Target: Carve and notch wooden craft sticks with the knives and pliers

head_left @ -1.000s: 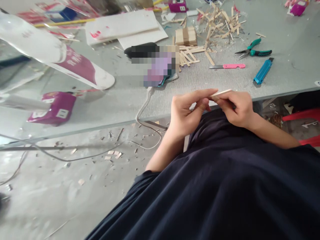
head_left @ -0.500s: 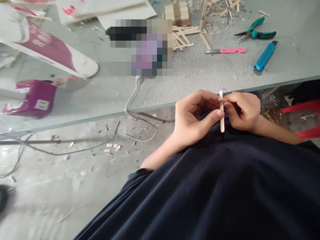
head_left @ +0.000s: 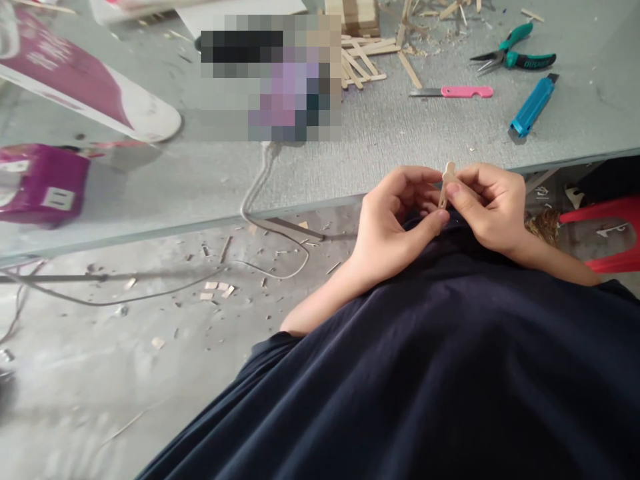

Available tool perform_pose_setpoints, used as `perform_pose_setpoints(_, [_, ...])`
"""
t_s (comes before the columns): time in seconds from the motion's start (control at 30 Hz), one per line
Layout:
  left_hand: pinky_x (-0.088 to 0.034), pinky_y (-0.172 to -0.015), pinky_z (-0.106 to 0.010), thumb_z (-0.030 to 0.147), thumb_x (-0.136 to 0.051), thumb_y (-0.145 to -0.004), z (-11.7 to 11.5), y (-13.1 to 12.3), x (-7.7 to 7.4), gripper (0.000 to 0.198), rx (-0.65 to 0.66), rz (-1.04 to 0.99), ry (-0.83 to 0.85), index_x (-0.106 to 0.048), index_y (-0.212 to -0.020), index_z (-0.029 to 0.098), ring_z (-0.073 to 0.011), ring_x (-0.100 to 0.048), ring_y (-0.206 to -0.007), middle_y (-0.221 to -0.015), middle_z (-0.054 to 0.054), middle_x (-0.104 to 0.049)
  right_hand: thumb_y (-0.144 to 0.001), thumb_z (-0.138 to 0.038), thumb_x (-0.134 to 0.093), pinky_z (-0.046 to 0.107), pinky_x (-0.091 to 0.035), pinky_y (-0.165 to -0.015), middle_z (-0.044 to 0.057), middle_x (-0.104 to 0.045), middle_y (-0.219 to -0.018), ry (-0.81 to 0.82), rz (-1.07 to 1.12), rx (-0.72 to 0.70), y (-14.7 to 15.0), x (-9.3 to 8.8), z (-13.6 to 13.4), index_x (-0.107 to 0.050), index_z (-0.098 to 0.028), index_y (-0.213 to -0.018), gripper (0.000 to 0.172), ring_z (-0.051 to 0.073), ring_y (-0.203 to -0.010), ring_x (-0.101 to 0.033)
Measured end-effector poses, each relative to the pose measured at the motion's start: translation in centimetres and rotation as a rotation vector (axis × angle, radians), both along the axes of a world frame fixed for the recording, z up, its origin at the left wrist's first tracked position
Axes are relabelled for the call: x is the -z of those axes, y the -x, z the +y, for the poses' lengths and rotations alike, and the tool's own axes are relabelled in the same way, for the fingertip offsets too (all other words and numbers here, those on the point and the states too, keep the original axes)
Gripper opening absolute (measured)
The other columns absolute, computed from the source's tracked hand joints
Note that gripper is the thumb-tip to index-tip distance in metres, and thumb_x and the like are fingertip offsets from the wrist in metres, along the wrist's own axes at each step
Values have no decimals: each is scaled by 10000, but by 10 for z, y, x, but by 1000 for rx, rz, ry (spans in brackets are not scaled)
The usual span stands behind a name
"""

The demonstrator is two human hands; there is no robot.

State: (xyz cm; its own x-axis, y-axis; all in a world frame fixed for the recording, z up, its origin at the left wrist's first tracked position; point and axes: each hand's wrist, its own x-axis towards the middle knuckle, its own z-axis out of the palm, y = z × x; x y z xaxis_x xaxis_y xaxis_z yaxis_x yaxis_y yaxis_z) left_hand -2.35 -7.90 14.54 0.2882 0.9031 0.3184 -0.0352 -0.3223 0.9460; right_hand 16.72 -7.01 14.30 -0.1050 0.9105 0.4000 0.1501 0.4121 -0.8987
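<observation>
My left hand (head_left: pixel 393 223) pinches a pale wooden craft stick (head_left: pixel 450 167) between thumb and fingers, just off the table's front edge and above my dark shirt. My right hand (head_left: pixel 493 203) is closed, thumb and forefinger on a second round-ended wooden craft stick (head_left: pixel 449 179) that lies against the first. The two sticks overlap almost in line. Fingers cover much of both, so the length of the second stick is hidden.
On the grey table (head_left: pixel 380 133) lie a pink-handled knife (head_left: pixel 465 92), a blue box cutter (head_left: pixel 534 107), green-black pliers (head_left: pixel 515 57) and loose craft sticks (head_left: pixel 360 63). At left are a white-and-purple bottle (head_left: pixel 100 87) and a purple container (head_left: pixel 45 183). A cable (head_left: pixel 255 180) hangs over the edge; a red stool (head_left: pixel 600 217) stands right.
The second stick has swung from lying across the first to lying nearly along it. My right hand has turned, its thumb now on top of the sticks. The view has shifted slightly.
</observation>
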Motion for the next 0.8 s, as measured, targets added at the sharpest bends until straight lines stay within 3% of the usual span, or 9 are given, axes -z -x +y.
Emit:
perform_pose_setpoints(0.13, [-590,-576,-268,602,-794,-1085,2,1,1,378,141,79,114,-776,-1001,234,-137,-738,-637,-841,-28,-829,-1000,-780,-755,321,-523,-606,15,-751,-767,37,28,30,3,-1,2,-696,-238,-846,566,137,-637,-632])
perform_pose_setpoints(0.23, [-487,-481,-253,631,-749,-1106,2,0,1,492,110,161,121,-751,-840,217,-109,-640,-507,-693,-12,-772,-1055,-739,-705,316,-465,-588,-4,-671,-711,-13,-62,92,-1,0,-1,-707,-240,-862,535,125,-608,-544])
perform_pose_setpoints(0.3, [-483,-474,-253,652,-750,-1099,2,0,1,491,47,169,101,-773,-870,218,-113,-640,-498,-689,-10,-775,-1106,-679,-657,318,-419,-575,-9,-626,-679,-51,-143,105,-5,1,-5,-727,-239,-875,502,125,-595,-491])
perform_pose_setpoints(0.4, [-489,-483,-260,642,-720,-1119,1,0,4,469,-8,186,64,-791,-918,224,-118,-640,-498,-697,-6,-779,-1156,-581,-602,315,-391,-561,7,-679,-720,-73,-216,56,-9,3,-10,-757,-225,-918,456,124,-598,-500])
perform_pose_setpoints(0.53, [-484,-536,-281,481,-673,-1166,0,0,7,378,-74,271,-32,-773,-899,233,-122,-638,-534,-704,7,-769,-1161,-456,-617,301,-383,-557,0,-692,-724,-107,-252,35,-10,3,-13,-778,-202,-959,363,105,-575,-499])
perform_pose_setpoints(0.67, [-482,-588,-297,317,-644,-1148,-1,1,8,303,-119,344,-143,-775,-887,240,-135,-651,-587,-700,17,-756,-1157,-481,-619,305,-367,-548,-7,-659,-680,-112,-300,50,-9,0,-14,-778,-204,-949,382,111,-556,-498])
perform_pose_setpoints(0.8, [-512,-638,-310,298,-643,-1138,-1,2,8,228,-159,415,-239,-852,-1059,252,-153,-689,-635,-785,1,-811,-1154,-495,-627,322,-350,-569,-18,-625,-649,-109,-353,56,-10,-3,-15,-779,-202,-911,410,108,-551,-474])
